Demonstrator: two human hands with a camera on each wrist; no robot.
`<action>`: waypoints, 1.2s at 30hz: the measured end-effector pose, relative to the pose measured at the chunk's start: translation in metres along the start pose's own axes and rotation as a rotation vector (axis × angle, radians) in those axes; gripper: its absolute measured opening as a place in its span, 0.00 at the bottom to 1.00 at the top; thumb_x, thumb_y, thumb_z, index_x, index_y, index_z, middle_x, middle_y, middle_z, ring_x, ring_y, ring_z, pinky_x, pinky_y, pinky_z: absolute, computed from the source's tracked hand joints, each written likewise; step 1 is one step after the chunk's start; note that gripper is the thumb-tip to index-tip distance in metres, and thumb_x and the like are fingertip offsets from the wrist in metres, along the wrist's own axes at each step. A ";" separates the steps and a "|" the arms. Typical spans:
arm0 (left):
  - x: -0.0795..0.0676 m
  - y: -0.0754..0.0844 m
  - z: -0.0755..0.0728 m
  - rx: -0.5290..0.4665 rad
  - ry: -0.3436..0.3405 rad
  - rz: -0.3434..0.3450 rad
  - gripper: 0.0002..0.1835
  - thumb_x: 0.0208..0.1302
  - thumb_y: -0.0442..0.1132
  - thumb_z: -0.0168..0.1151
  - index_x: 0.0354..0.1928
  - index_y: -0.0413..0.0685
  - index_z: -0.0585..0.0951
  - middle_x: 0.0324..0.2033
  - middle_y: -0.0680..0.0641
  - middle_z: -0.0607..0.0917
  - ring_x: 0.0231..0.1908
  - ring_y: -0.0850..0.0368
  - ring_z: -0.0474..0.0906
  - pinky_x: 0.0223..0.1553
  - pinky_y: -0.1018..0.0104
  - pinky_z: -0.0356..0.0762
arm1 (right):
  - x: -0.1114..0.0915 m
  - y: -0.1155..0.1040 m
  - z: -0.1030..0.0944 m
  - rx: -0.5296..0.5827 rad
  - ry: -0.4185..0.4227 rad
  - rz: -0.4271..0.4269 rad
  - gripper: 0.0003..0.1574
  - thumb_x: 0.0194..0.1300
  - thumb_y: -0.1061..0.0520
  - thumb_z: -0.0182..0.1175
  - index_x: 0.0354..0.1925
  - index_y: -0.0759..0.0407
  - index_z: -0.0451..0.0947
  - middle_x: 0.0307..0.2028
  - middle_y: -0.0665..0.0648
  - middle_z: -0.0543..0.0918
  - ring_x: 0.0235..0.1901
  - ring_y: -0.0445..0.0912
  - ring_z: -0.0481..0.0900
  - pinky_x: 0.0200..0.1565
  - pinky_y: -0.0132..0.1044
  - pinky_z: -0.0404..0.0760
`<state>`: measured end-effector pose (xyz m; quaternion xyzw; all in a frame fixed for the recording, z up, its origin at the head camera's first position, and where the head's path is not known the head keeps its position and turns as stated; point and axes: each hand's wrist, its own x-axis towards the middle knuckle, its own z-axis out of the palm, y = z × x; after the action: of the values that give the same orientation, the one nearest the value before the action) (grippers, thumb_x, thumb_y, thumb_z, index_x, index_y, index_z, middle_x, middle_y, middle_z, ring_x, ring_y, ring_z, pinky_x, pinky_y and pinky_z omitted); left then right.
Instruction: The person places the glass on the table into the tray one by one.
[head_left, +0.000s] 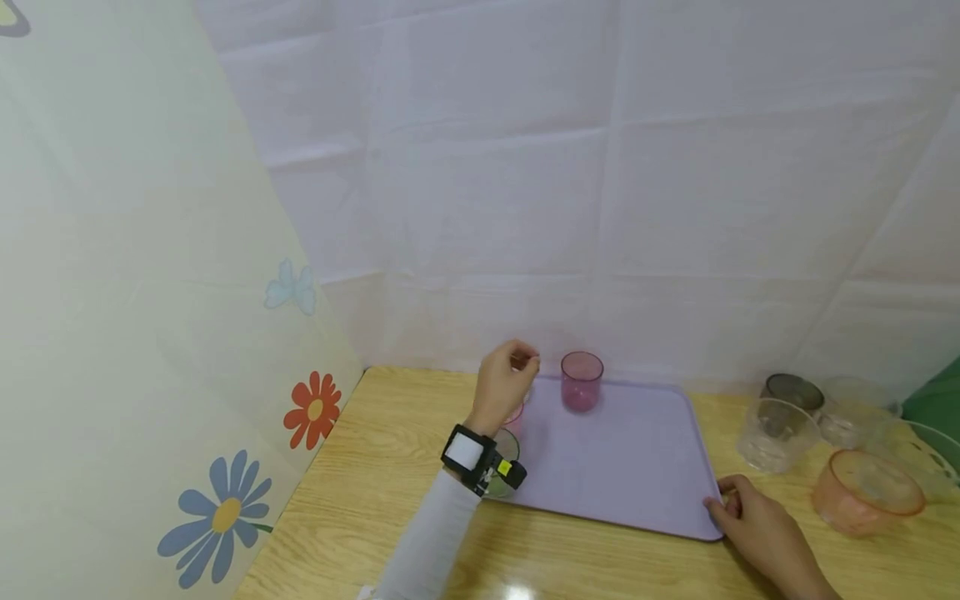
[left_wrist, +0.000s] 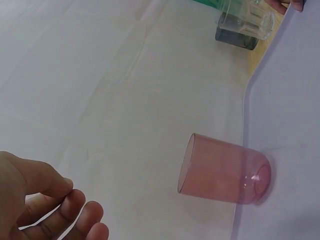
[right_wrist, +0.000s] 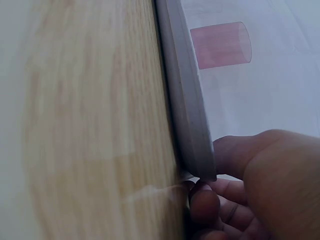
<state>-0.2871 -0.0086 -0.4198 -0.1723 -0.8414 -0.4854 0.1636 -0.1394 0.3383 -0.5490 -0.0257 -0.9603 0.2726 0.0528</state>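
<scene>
A pale purple tray (head_left: 622,467) lies on the wooden table, its right front corner pinched by my right hand (head_left: 761,533). In the right wrist view the thumb (right_wrist: 232,155) is at the tray's rim and the other fingers curl below it. My left hand (head_left: 504,383) hovers above the tray's back left part, fingers loosely bent, thumb near the index fingertip, with nothing visible between them. To its right a pink tumbler (head_left: 582,392) stands upright near the tray's back edge. Partly hidden behind the left wrist are another pink cup (head_left: 514,423) and a greenish cup (head_left: 507,479).
Right of the tray stand a dark grey cup (head_left: 793,390), a clear cup (head_left: 772,450), an orange bowl (head_left: 862,508) and other clear vessels. White cloth (head_left: 637,208) hangs behind the table. A flower-printed sheet (head_left: 150,333) hangs at the left. Something green (head_left: 937,400) is at the far right.
</scene>
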 end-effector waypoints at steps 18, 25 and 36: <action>-0.021 -0.039 -0.040 -0.065 0.080 -0.082 0.05 0.68 0.34 0.66 0.42 0.41 0.86 0.35 0.42 0.89 0.36 0.58 0.80 0.38 0.69 0.77 | 0.000 0.004 0.000 -0.001 -0.018 0.012 0.26 0.75 0.50 0.63 0.55 0.72 0.75 0.29 0.49 0.77 0.26 0.38 0.70 0.31 0.36 0.69; -0.032 -0.056 -0.047 -0.056 0.104 -0.128 0.04 0.68 0.32 0.66 0.41 0.40 0.86 0.34 0.42 0.89 0.35 0.59 0.79 0.39 0.68 0.76 | -0.001 0.003 -0.001 -0.008 -0.005 0.008 0.25 0.75 0.51 0.64 0.54 0.73 0.75 0.29 0.49 0.76 0.26 0.38 0.69 0.31 0.36 0.69; -0.053 -0.089 -0.050 -0.075 0.122 -0.219 0.03 0.68 0.32 0.66 0.40 0.39 0.86 0.32 0.42 0.87 0.31 0.61 0.78 0.35 0.71 0.75 | -0.003 0.002 0.000 -0.003 0.026 -0.015 0.23 0.74 0.52 0.65 0.53 0.71 0.76 0.28 0.49 0.76 0.25 0.37 0.69 0.30 0.36 0.69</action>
<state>-0.2747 -0.1008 -0.4876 -0.0555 -0.8249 -0.5410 0.1539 -0.1359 0.3397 -0.5503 -0.0222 -0.9602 0.2703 0.0673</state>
